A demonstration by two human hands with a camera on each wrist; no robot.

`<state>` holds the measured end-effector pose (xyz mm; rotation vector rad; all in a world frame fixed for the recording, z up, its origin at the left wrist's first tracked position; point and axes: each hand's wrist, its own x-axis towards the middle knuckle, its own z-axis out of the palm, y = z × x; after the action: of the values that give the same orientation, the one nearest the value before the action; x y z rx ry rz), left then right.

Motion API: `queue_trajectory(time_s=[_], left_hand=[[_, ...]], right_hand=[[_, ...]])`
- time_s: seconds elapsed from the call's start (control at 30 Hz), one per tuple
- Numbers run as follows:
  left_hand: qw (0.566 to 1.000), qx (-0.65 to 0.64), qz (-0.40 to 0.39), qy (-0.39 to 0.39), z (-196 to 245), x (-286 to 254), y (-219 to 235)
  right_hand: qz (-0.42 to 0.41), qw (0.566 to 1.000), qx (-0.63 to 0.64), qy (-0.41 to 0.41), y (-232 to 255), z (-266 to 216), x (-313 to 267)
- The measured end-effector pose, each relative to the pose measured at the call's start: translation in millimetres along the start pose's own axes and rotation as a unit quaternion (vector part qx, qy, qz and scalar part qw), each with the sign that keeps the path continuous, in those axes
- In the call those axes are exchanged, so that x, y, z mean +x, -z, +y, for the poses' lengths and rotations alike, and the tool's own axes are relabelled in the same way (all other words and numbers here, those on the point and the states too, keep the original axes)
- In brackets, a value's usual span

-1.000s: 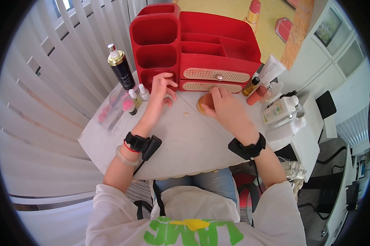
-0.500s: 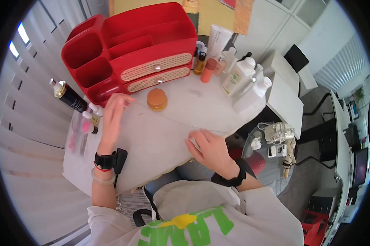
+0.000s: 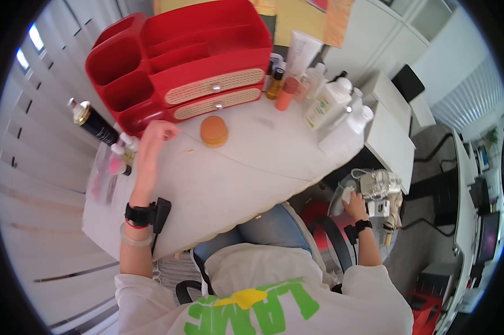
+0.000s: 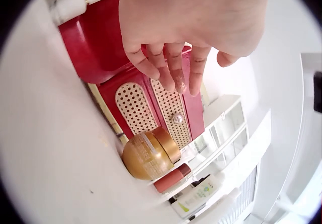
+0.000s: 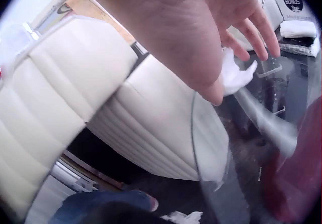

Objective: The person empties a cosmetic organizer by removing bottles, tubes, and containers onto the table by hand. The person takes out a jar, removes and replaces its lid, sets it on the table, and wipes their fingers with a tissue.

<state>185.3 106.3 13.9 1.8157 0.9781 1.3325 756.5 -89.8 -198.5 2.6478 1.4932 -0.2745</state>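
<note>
My right hand [image 3: 356,206] reaches down to a glass side table [image 3: 377,228] at the right. In the right wrist view, its fingers [image 5: 264,35] are spread and slightly bent, with the thumb on the near side of a crumpled white tissue [image 5: 236,78]. The left hand [image 3: 151,146], empty and with loosely bent fingers, hovers over the white table [image 3: 224,190] by the lower left corner of a red organizer [image 3: 213,67]. A round amber jar with an orange-brown lid [image 3: 214,131] stands before the organizer's two woven-front drawers, to the right of the left hand.
White bottles [image 3: 330,103], a white tube [image 3: 303,53] and a coral tube [image 3: 286,95] stand along the right edge. Left are a dark pump bottle [image 3: 97,124] and several small bottles. A silvery bag [image 3: 381,183] and a small white box [image 3: 379,208] lie on the side table.
The right hand has let go of the amber jar, leaving it on the table, and moved right to the tissue. The head view has turned right. My left hand stays near the organizer.
</note>
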Motion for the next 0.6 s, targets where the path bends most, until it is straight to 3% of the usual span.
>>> queue_trajectory(time_s=[0.03, 0.1, 0.17, 0.2, 0.27, 0.3, 0.37, 0.4, 0.47, 0.5, 0.57, 0.6], left_hand=[[1.0, 0.01, 0.012, 0.002, 10, -2, -1], [0.985, 0.128, -0.064, -0.101, 32, -4, -5], [0.966, 0.207, -0.077, -0.132, 46, -11, -6], [0.942, 0.274, -0.108, -0.163, 51, -15, -7], [0.933, 0.3, -0.121, -0.16, 57, -21, -8], [0.924, 0.317, -0.141, -0.161, 59, -23, -9], [0.912, 0.345, -0.139, -0.174, 61, -24, -12], [0.898, 0.369, -0.142, -0.191, 62, -24, -13], [0.89, 0.386, -0.148, -0.192, 62, -26, -16], [0.88, 0.404, -0.155, -0.197, 62, -27, -16], [0.878, 0.407, -0.161, -0.195, 61, -27, -16], [0.876, 0.409, -0.165, -0.196, 61, -27, -16]], right_hand=[[-0.052, 0.998, 0.015, -0.027, -9, -3, 11], [0.01, 0.999, -0.017, -0.026, -27, -3, 31], [0.021, 1.0, -0.014, 0.001, -44, 13, 54], [0.007, 0.999, -0.038, 0.001, -46, 16, 56], [-0.036, 0.997, -0.07, -0.018, -37, 12, 55], [-0.041, 0.996, -0.08, -0.002, 6, -21, 30], [-0.13, 0.985, -0.112, 0.027, 40, -37, 20], [-0.132, 0.984, -0.114, 0.028, 61, -47, 9], [-0.101, 0.983, -0.033, 0.151, 106, -75, -17], [-0.101, 0.983, -0.033, 0.152, 126, -89, -25], [-0.078, 0.955, 0.099, 0.269, 163, -117, -40], [-0.079, 0.955, 0.1, 0.268, 181, -130, -47]])
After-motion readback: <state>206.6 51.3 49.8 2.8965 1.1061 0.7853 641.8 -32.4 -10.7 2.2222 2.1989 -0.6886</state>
